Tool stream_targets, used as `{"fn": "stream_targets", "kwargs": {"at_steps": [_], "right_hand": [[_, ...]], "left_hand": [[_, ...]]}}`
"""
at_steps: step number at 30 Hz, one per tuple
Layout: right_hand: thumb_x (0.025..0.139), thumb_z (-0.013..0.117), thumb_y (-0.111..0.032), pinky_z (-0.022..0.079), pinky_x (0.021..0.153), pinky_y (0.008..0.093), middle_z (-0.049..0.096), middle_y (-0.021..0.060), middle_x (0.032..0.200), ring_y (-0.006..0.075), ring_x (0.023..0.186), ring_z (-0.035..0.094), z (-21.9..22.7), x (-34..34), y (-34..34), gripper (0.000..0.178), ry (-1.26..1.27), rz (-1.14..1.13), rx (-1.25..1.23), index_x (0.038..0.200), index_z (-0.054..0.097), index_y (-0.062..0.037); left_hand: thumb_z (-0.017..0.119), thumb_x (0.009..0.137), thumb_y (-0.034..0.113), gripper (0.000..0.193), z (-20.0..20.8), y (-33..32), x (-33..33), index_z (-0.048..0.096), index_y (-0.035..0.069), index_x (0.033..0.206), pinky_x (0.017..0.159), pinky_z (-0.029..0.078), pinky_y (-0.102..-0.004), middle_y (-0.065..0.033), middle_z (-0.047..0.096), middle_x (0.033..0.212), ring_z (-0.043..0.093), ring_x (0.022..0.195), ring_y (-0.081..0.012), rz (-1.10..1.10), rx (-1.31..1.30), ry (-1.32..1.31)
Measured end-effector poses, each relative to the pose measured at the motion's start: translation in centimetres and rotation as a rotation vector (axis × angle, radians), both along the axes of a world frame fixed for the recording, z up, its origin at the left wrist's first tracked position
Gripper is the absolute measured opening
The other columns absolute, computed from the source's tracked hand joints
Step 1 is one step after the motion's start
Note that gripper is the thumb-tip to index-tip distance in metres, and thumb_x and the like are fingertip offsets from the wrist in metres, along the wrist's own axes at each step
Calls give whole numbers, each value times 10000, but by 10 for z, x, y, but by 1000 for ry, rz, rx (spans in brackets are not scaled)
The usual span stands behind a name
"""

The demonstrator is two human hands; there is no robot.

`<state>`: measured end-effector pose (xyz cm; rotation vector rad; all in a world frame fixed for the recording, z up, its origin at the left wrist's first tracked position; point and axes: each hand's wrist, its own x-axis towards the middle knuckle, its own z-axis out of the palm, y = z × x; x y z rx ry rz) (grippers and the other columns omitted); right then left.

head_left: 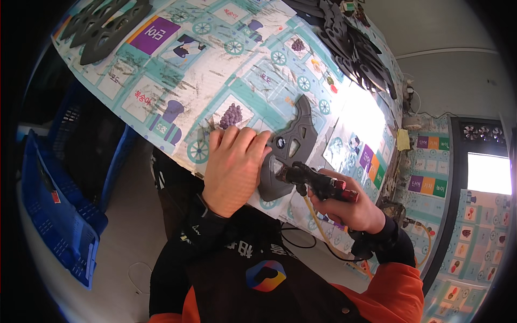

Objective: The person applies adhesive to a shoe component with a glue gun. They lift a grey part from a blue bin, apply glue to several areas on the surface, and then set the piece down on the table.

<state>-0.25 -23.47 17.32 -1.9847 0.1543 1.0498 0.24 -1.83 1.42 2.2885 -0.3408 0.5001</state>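
A curved dark grey part (297, 141) with several cut-outs and a round fitting lies on the patterned table cover. My left hand (235, 167) is closed at its left edge, with the fingertips against it and the thumb hidden. In my right hand (353, 207) is a black spray gun (312, 180) with red knobs at the rear. Its nozzle end is over the lower portion of the part, and I cannot tell whether they touch. A yellow hose (312, 218) runs down from the gun.
Similar grey parts (116, 35) lie at the far left of the table, and a pile of dark parts (355, 48) at the far right. Blue plastic crates (59, 215) stand at the left. Another hose-fed tool (395, 210) hangs beyond my right hand.
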Motion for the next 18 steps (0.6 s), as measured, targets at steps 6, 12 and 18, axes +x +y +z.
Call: {"fn": "stream_targets", "kwargs": {"at_steps": [6, 12, 18], "right_hand": [[930, 672, -79, 498, 741, 283, 680, 65, 909, 108, 810, 601, 1, -4, -2, 268, 18, 57, -52, 1169, 636, 38], [948, 677, -70, 515, 765, 287, 695, 69, 956, 115, 827, 621, 3, -10, -1, 299, 3, 61, -68, 1217, 623, 47], [951, 695, -67, 536, 826, 293, 714, 76, 1021, 113, 888, 652, -2, -12, -14, 420, 48, 9, -60, 1334, 579, 63]], "left_hand": [[800, 885, 168, 317, 0, 0, 1, 748, 96, 1189, 899, 424, -419, -17, 635, 994, 585, 942, -246, 1, 16, -7], [809, 875, 179, 320, -1, -2, 1, 749, 106, 1181, 907, 428, -422, -8, 639, 995, 589, 944, -244, 17, 19, -5], [809, 876, 177, 316, 0, -2, 1, 749, 107, 1178, 916, 426, -420, -5, 639, 995, 588, 946, -239, 18, 11, -3]]}}
